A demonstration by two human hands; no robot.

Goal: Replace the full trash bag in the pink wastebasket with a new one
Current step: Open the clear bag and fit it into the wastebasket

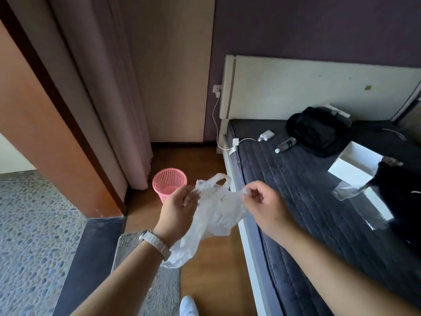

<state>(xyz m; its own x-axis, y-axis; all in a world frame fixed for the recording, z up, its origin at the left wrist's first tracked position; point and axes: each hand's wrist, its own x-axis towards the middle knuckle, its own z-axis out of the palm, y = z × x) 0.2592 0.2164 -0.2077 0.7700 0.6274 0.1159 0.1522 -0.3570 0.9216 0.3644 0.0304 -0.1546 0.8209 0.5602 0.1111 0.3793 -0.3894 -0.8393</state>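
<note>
Above the floor beside the bed, I am noting both hands, left hand [180,207] and right hand [262,199], pinching the thin new bag [216,213], well short of the pink wastebasket [169,182]: its film is risking tearing or staying stuck shut.

purple wall [319,26], wooden floor [211,265], pale curtain [109,87] (daylit), dark mattress [307,190] beside it.

Soft, dim daylight enters from left of the curtain [107,92]; shadows are faint, and wide-angle distortion bends lines near it.
</note>
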